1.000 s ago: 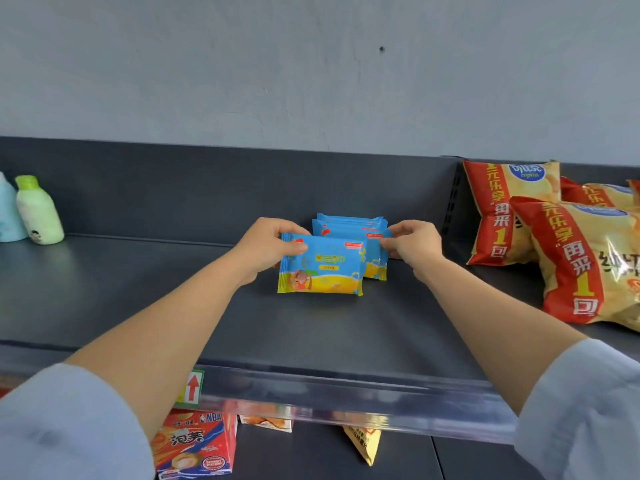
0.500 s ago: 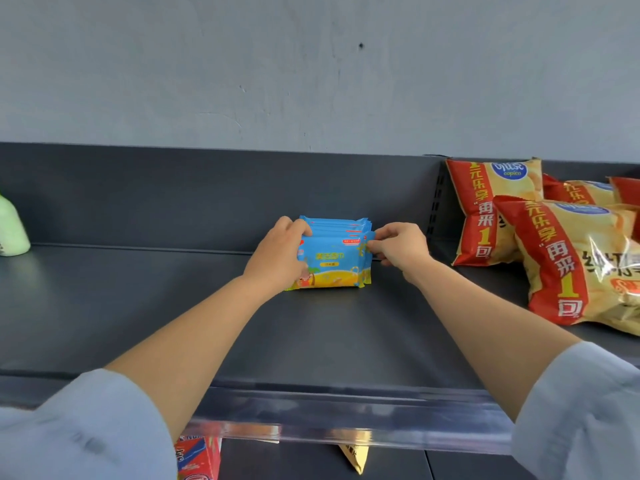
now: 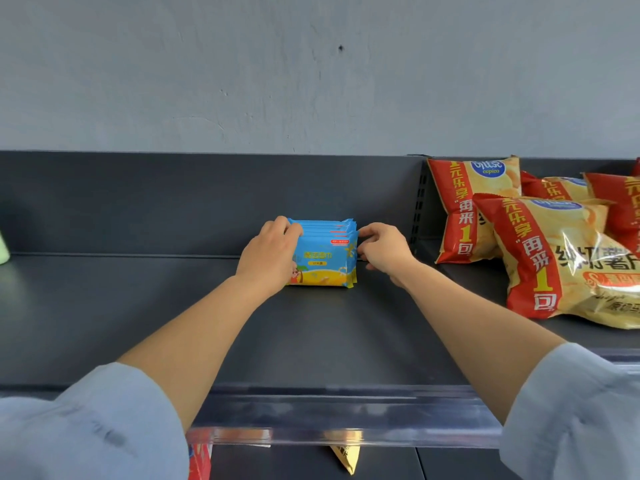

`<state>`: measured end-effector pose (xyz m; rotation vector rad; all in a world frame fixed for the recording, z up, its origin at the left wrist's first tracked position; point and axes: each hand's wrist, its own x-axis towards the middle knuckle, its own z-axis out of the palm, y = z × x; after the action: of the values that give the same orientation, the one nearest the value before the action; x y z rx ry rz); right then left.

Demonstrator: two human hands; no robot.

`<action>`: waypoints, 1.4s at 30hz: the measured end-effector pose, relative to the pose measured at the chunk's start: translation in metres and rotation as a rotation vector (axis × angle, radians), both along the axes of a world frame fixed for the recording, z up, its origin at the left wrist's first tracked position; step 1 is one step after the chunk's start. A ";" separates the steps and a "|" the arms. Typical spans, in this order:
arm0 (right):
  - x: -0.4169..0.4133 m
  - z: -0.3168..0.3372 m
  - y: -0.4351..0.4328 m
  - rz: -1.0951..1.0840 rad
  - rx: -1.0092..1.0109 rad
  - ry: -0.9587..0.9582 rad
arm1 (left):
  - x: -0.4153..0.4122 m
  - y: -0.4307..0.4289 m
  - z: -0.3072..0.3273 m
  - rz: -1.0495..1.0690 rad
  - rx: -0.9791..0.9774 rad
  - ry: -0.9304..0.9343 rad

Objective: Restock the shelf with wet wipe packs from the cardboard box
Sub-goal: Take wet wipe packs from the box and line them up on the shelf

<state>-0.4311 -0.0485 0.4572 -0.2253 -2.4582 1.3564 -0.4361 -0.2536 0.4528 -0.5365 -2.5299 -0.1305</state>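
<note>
Dark grey metal makes up the shelf [image 3: 145,323] in front of me, a deep, bare deck running from its clear plastic front rail [image 3: 346,415] back to the upright back panel [image 3: 173,202]. To my left the deck lies open almost to the frame edge, where only a sliver of a pale green bottle [image 3: 2,249] shows. To my right the room ends at a perforated upright [image 3: 419,209], beyond which the red and yellow potato chip bags [image 3: 561,258] lie piled, near my right wrist but not touching it.

The wet wipe packs [image 3: 325,258], blue with a yellow beach print, stand on edge in a tight row near the back of the deck, one behind another, faces toward me. My left hand [image 3: 272,258] cups their left end, fingers curled over the top corner and palm against the side. My right hand [image 3: 382,252] is at their right end, its fingertips [image 3: 362,233] bent and touching the edge of the row. Both hands close on the row from opposite sides. Pale blue sleeves [image 3: 86,431] cover my upper forearms.
</note>
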 end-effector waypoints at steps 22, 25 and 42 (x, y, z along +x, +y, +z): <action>0.094 -0.002 -0.001 -0.051 0.680 -0.120 | 0.068 -0.008 -0.002 0.014 -0.166 -0.036; 0.125 -0.001 -0.009 -0.066 0.716 -0.132 | 0.094 -0.014 -0.003 -0.007 -0.167 -0.062; 0.337 -0.030 -0.018 -0.250 0.800 -0.236 | 0.257 -0.015 -0.028 -0.258 -0.112 -0.096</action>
<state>-0.0946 -0.0667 0.4270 -0.4847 -2.8204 0.1983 -0.1790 -0.2688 0.4243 -0.9205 -2.5613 -0.1120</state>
